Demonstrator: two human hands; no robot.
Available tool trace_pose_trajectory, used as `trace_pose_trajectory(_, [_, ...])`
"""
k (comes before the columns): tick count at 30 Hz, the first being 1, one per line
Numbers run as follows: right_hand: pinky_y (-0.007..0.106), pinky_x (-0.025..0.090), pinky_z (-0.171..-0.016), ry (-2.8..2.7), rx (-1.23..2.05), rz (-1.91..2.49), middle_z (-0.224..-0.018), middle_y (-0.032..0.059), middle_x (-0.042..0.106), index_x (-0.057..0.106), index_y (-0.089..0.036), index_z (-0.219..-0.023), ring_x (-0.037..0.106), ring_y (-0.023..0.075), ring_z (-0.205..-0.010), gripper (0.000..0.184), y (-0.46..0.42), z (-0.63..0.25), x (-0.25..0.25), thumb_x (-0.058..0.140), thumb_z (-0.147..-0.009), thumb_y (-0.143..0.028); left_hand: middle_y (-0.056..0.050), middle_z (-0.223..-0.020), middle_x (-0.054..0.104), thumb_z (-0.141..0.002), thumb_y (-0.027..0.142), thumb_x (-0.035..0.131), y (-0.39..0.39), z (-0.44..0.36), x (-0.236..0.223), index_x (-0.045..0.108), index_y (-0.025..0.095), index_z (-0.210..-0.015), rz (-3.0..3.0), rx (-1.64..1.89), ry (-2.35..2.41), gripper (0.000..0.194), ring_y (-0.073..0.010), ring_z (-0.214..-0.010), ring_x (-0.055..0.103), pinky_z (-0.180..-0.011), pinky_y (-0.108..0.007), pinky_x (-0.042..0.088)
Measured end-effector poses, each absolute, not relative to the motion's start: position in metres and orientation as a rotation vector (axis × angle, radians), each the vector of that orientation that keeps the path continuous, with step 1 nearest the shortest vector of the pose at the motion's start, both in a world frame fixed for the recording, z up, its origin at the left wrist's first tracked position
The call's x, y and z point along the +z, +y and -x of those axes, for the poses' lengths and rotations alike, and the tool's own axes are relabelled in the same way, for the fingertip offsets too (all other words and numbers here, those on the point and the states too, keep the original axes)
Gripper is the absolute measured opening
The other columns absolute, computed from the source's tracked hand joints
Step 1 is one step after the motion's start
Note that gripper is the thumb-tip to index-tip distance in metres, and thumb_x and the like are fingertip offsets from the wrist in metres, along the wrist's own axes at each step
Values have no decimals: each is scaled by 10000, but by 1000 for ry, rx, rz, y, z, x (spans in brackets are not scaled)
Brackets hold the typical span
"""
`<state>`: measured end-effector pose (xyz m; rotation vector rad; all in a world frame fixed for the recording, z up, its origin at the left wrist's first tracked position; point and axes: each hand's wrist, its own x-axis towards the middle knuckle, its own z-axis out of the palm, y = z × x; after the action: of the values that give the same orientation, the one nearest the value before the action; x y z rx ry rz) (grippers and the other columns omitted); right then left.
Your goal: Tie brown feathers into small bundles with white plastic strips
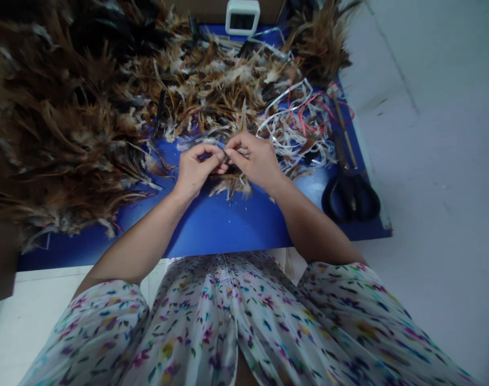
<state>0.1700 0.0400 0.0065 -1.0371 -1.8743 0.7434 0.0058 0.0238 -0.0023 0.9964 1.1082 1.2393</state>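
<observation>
Over the blue tabletop [228, 230], my left hand [198, 167] and my right hand [254, 158] meet, thumbs and forefingers pinched close together. A feather [243, 117] sticks up just behind my right fingers; whether it is in the pinch I cannot tell. Whatever sits between the fingertips is too small and hidden to name. Below the hands lies a small clump of brown feathers [232, 185] on the table. Behind them spreads a wide layer of loose brown and white feathers [212, 80].
A big feather heap [67, 155] covers the left side. White ribbon strips [292, 123] and red strings [308, 115] tangle at right, near black-handled scissors [351, 198] and a thin stick [346, 128]. At the back stand a white square device [242, 19] and another feather bunch [324, 43].
</observation>
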Motion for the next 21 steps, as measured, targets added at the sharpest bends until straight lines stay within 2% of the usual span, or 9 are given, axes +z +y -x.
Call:
trace_pose_trajectory(5, [266, 533, -641, -1754, 920, 1036, -734, -33, 630, 598, -233, -876, 607, 118, -669, 95, 41, -167, 1, 624, -915, -316, 17, -678, 699, -705, 296, 896, 23, -4, -4, 685, 168, -763, -1050, 1263, 1107, 253, -111, -580, 699, -597, -223, 594])
trace_pose_trajectory(13, [260, 565, -624, -1676, 1071, 1000, -765, -30, 618, 565, -235, -906, 639, 122, -709, 194, 47, -168, -8, 649, -923, -409, 6, -663, 701, -693, 347, 910, 24, -3, -4, 681, 164, -756, -1072, 1272, 1062, 300, -111, -570, 692, -590, -227, 590])
trace_pose_trajectory(21, [248, 493, -559, -1731, 1027, 1006, -773, -23, 605, 566, -243, -898, 574, 108, -636, 291, 46, -169, -3, 638, -924, -523, 6, -711, 729, -643, 420, 928, 26, -1, -4, 657, 166, -769, -984, 1179, 1018, 393, -104, -578, 704, -576, -205, 600])
